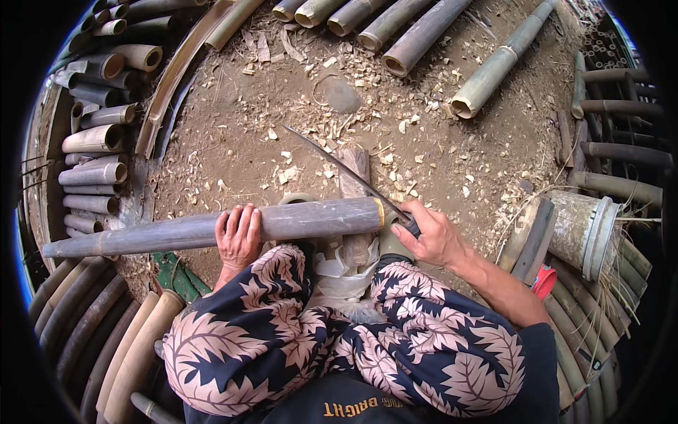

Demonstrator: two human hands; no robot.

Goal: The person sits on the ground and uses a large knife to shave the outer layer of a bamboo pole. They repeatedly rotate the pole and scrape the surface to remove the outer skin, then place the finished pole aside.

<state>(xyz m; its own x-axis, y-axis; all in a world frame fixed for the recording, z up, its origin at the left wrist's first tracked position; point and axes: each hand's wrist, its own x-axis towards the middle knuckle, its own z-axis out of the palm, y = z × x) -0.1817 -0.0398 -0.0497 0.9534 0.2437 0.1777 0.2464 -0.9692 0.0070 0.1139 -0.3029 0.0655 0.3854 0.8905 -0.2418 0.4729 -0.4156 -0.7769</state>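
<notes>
A long grey bamboo pole (311, 219) lies crosswise over my lap area, its cut end pointing right. My left hand (239, 232) is closed over the top of the pole near its middle. In my right hand (432, 233) is the dark handle of a machete (342, 167). Its long thin blade slants up and to the left, crossing close by the pole's cut end. Whether the blade touches that end I cannot tell. Under the pole, a wooden block (354, 173) stretches away from me between my knees.
Several bamboo lengths lie stacked at the left (93, 138) and others at the far side (424, 39). One pale green bamboo length (494, 74) rests on the ground at the upper right. A dirty white bucket (583, 233) lies tipped at the right. Wood chips litter the dirt floor (247, 148).
</notes>
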